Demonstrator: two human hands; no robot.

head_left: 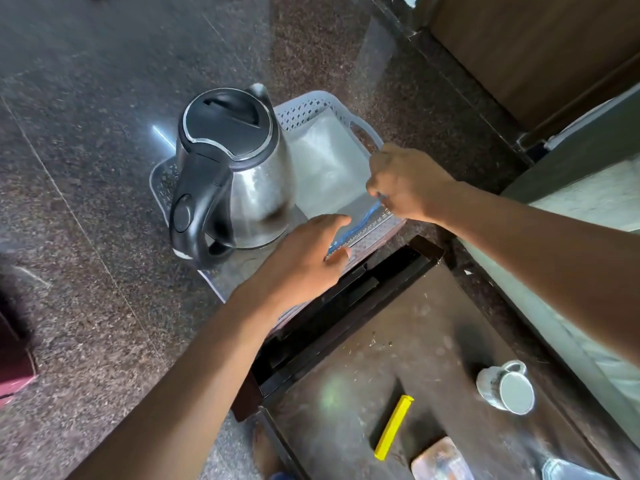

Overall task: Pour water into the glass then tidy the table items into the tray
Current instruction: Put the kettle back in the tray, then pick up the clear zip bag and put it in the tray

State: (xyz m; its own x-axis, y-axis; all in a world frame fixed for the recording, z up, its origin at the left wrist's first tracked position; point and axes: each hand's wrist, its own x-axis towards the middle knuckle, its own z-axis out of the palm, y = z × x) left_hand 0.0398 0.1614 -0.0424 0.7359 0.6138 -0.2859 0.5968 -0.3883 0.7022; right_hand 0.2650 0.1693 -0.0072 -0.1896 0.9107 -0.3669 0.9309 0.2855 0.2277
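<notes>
A steel kettle (242,174) with a black lid and handle stands in the left half of a white perforated tray (311,105). The tray lies beyond the far edge of the dark table (398,341). A clear bag with a blue zip strip (360,226) lies along the tray's near rim. My left hand (301,261) pinches the strip's lower end. My right hand (405,181) is closed on its upper end. At the frame's bottom right is a clear blurred object (568,471), perhaps the glass.
On the table sit a white cup (505,388) on its side, a yellow stick (394,426) and an orange-pink packet (440,459). Speckled granite floor (104,168) surrounds the tray. A wooden panel (536,46) and a pale ledge (588,202) are on the right.
</notes>
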